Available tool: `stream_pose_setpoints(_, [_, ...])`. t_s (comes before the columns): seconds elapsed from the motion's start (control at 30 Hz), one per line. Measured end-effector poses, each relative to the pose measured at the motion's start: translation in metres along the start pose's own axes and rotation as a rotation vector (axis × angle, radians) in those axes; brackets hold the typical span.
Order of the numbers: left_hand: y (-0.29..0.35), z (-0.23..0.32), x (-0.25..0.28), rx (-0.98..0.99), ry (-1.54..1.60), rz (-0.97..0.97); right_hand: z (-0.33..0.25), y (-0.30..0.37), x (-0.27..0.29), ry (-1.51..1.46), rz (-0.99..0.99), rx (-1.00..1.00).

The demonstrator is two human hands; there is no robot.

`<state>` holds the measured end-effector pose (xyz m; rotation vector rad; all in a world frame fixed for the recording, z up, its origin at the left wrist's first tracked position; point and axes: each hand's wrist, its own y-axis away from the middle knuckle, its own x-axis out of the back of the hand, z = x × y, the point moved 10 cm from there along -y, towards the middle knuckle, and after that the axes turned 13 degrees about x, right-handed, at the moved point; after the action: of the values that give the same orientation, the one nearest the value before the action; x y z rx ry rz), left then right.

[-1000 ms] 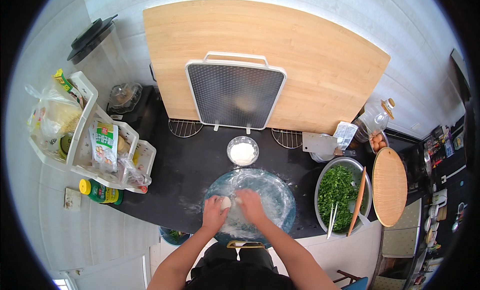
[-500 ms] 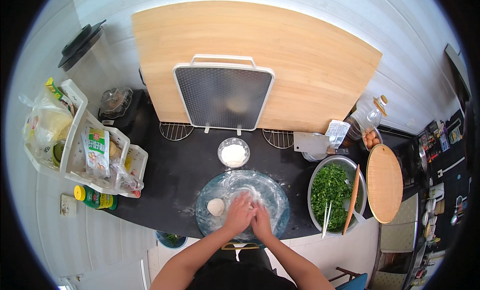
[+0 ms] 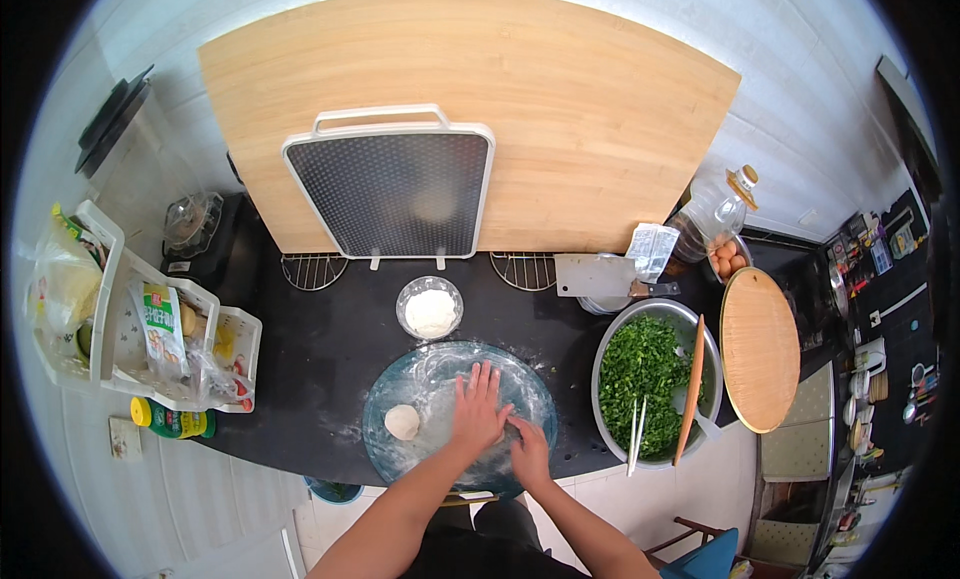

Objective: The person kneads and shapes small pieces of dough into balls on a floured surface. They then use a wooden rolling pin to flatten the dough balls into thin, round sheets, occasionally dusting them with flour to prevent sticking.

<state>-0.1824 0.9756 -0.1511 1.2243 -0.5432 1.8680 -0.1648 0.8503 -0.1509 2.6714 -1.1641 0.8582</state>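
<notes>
My left hand [image 3: 480, 409] lies flat with its fingers stretched out on the round, floured blue-green board [image 3: 388, 449]. Whatever may be beneath its palm is hidden. Close beside it, my right hand [image 3: 529, 453] is over the board's right part, index finger reaching toward the left hand and thumb apart; nothing shows in its grasp. A pale ball of dough [image 3: 402, 422] rests on the board's left side, clear of both hands. Loose white flour covers much of the board. Just behind stands a clear glass bowl [image 3: 401, 310] of white flour [image 3: 430, 312].
To the right, a metal bowl [image 3: 597, 399] holds chopped greens [image 3: 640, 379], with white chopsticks [image 3: 637, 437] and a wooden rolling pin [image 3: 692, 389] across it. A cleaver [image 3: 595, 276] lies behind. White baskets [image 3: 215, 354] stand left; a large wooden board [image 3: 560, 109] leans at the back.
My hands were close together with bent fingers; now the left is flattened and stretched forward, and the right has drawn slightly apart. The whole view has shifted, moving the scene left in the picture.
</notes>
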Motion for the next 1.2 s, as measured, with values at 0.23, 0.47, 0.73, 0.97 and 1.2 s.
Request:
stream_pose_setpoints(0.23, [-0.012,-0.090,0.060,0.245,0.692,0.340,-0.026,-0.042,-0.022,0.011,-0.088,0.143])
stream_pose_setpoints(0.47, [0.043,-0.093,0.005,0.319,0.662,-0.130,0.006,-0.041,-0.048,-0.052,-0.170,0.012])
stream_pose_setpoints(0.73, [0.065,-0.032,0.021,-0.203,0.643,-0.008,0.026,-0.028,-0.015,-0.377,0.085,-0.114])
stream_pose_setpoints(0.97, [0.067,-0.066,0.044,0.153,0.638,0.130,-0.043,-0.046,-0.085,0.374,-0.267,0.479])
stream_pose_setpoints(1.2, [0.085,-0.100,0.004,0.449,0.886,0.003,-0.034,-0.053,-0.085,0.318,-0.070,0.359])
